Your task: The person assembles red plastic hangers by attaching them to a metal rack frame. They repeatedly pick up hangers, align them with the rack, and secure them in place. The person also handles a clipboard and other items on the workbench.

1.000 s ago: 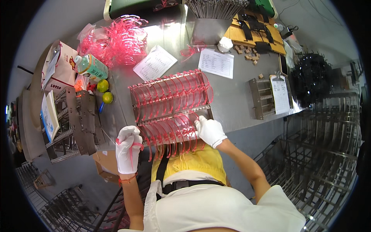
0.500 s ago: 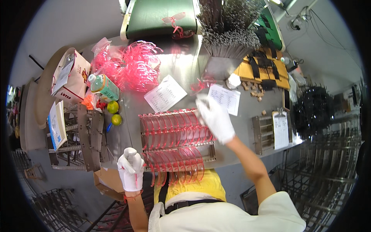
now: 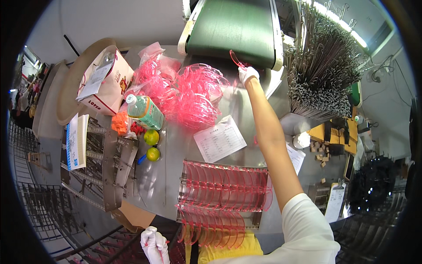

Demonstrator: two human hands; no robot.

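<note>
My right hand (image 3: 248, 75), in a white glove, reaches far forward to the near end of a green conveyor belt (image 3: 233, 33). Its fingers are closed on a pink eyeglass frame (image 3: 235, 58) that sticks up at the belt's edge. My left hand (image 3: 154, 246), also gloved in white, is low by the table's front edge, left of a metal rack (image 3: 258, 218). Its fingers are curled in; whatever they hold, if anything, is hidden. Rows of pink eyeglass frames (image 3: 224, 187) fill the rack, and the front row overhangs my yellow apron (image 3: 239, 254).
A heap of pink frames in plastic (image 3: 193, 101) lies behind a paper sheet (image 3: 220, 140). To the left are a bottle (image 3: 147, 112), two green-yellow fruits (image 3: 152, 145), a bag (image 3: 112, 86) and more racks (image 3: 112, 171). Many wire hooks (image 3: 316, 70) stand at the right.
My right hand has moved from above the rack forward to the belt and closed on a pink eyeglass frame there. The view has shifted, and my left hand now appears lower.
</note>
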